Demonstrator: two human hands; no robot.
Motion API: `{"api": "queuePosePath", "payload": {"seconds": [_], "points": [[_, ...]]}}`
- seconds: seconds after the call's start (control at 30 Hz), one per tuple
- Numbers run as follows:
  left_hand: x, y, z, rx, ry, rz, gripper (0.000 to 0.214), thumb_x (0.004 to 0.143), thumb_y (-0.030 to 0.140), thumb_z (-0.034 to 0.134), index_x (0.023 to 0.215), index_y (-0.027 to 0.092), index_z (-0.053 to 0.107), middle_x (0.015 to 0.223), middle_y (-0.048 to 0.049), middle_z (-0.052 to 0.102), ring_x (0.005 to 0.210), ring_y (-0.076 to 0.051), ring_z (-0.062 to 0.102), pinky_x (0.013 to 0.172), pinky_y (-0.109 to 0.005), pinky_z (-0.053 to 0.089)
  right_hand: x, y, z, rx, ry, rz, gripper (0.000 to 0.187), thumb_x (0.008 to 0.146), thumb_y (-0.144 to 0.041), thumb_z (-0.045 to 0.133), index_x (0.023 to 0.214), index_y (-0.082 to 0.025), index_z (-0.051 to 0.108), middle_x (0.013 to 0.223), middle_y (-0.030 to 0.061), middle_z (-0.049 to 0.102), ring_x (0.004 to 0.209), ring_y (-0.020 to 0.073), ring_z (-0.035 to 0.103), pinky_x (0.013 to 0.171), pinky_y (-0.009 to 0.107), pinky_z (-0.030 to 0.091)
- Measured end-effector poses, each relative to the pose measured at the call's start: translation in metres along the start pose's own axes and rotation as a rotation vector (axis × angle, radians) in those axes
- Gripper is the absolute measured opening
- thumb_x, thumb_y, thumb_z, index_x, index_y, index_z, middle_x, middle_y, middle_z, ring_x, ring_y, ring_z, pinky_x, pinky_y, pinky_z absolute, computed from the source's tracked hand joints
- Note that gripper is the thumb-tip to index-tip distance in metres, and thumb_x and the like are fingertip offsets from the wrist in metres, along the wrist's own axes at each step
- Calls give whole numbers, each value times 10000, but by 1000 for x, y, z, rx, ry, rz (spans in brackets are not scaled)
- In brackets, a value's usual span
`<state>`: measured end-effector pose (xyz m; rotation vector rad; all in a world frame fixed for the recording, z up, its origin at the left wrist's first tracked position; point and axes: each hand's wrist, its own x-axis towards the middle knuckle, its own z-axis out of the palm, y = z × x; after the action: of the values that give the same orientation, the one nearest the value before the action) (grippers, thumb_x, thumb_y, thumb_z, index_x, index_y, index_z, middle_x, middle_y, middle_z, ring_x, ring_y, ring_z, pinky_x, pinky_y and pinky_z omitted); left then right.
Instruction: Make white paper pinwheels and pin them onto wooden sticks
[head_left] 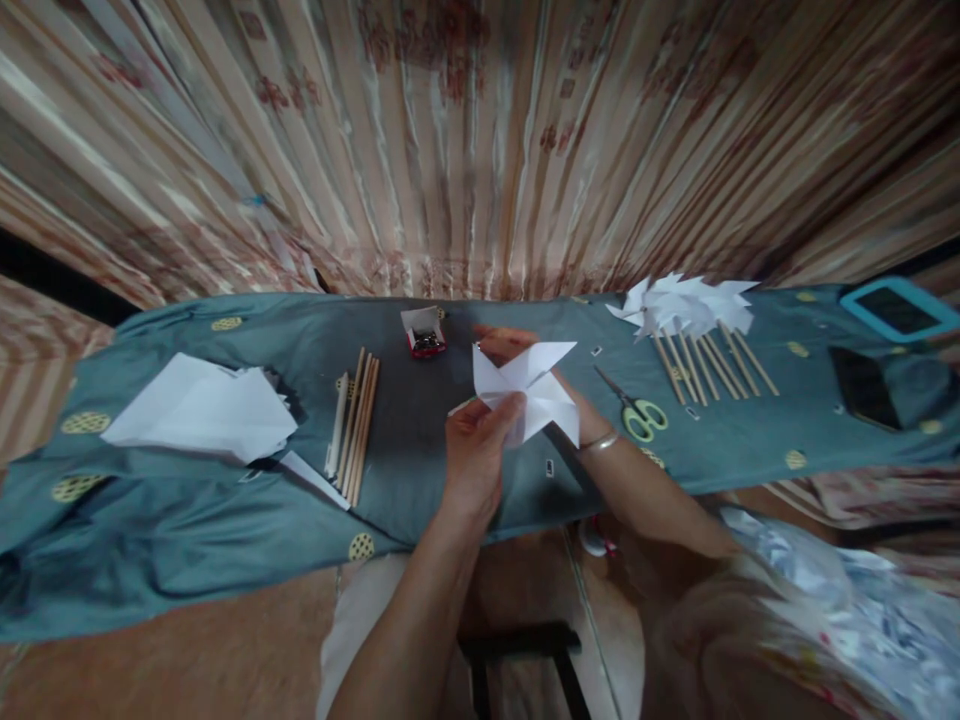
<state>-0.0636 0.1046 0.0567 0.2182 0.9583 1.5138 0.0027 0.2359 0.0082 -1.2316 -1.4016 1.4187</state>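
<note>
Both my hands hold a folded white paper pinwheel [534,390] above the blue cloth. My left hand [474,450] pinches its lower left edge with thumb and fingers closed. My right hand [517,345] is behind the paper, fingers curled on its back, mostly hidden; a bangle shows on that wrist. A bundle of wooden sticks [357,425] lies to the left of my hands. Green-handled scissors [636,410] lie just right of them.
A stack of white paper sheets [202,408] lies at the left. A small red box [425,338] sits at the back centre. Finished pinwheels on sticks [694,325] lie at the right, beside a dark phone [864,388] and a blue-framed tablet [898,308]. A curtain hangs behind.
</note>
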Motion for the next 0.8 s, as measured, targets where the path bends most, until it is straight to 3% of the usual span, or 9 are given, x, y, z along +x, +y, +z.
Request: {"api": "queuePosePath", "payload": {"seconds": [0.07,0.13,0.2,0.3,0.4,0.57,0.8], "points": [[2,1,0,11,11,17,246,472,293,885,635,171,749,602,0,698,541,-91,590,576,-212,439,-28,0,-27,8,-11,19,218,669,-379,727,596,-197,631,849,17,743,757,167,662,651,256,517],[4,3,0,12,34,35,249,456,282,892,625,174,745,619,1,710,562,-89,603,586,-204,451,-54,-1,-51,-3,-5,13,209,599,-357,776,565,-200,643,897,28,749,867,209,680,741,294,529],[5,5,0,3,48,58,257,439,273,898,618,178,739,651,0,727,598,-95,626,628,-210,481,-74,-2,-71,-37,4,-62,124,631,-315,753,610,-211,688,1040,33,745,1043,227,665,927,338,490],[8,6,2,-7,46,88,279,431,273,899,638,180,737,668,2,729,639,-116,651,707,-253,518,-90,5,-89,-92,37,-62,88,672,-294,716,628,-225,681,1098,39,739,1133,240,642,1036,401,432],[10,5,2,-4,49,115,293,451,277,898,673,178,736,694,6,727,671,-128,663,766,-287,524,-98,19,-98,-241,41,-105,102,710,-297,684,643,-224,660,1140,70,723,1182,265,625,1067,458,411],[12,0,1,71,80,116,298,462,293,897,677,172,730,731,2,732,690,-134,665,747,-277,509,-107,39,-100,-659,4,-316,72,686,-168,651,651,-227,630,1332,106,615,1366,301,477,1147,509,336],[17,-15,1,218,70,161,214,479,266,887,590,172,731,605,11,691,562,-90,578,577,-206,433,-101,47,-98,-729,27,-360,56,760,-203,624,710,-228,624,1327,130,602,1344,307,498,1126,508,380]]}}
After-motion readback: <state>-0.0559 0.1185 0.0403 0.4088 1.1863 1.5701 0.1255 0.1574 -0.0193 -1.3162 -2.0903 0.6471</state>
